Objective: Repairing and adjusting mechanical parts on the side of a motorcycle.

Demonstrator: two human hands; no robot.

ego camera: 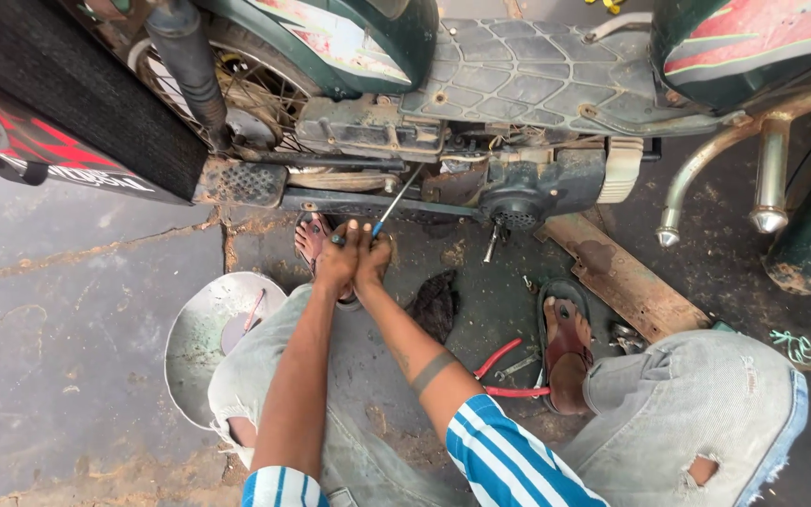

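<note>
Steel screwdriver point(392, 204), gripped by both hands point(353, 255), reaches under the crowded motorcycle point(481, 141) edge.

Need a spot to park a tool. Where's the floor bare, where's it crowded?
Bare: concrete floor left of the metal bowl, below the motorbike seat. Crowded: both hands grip the screwdriver under the engine; red-handled pliers and wooden plank flank the sandalled foot.

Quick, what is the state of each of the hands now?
Left hand: closed on the screwdriver handle.
Right hand: closed on the same screwdriver.
</note>
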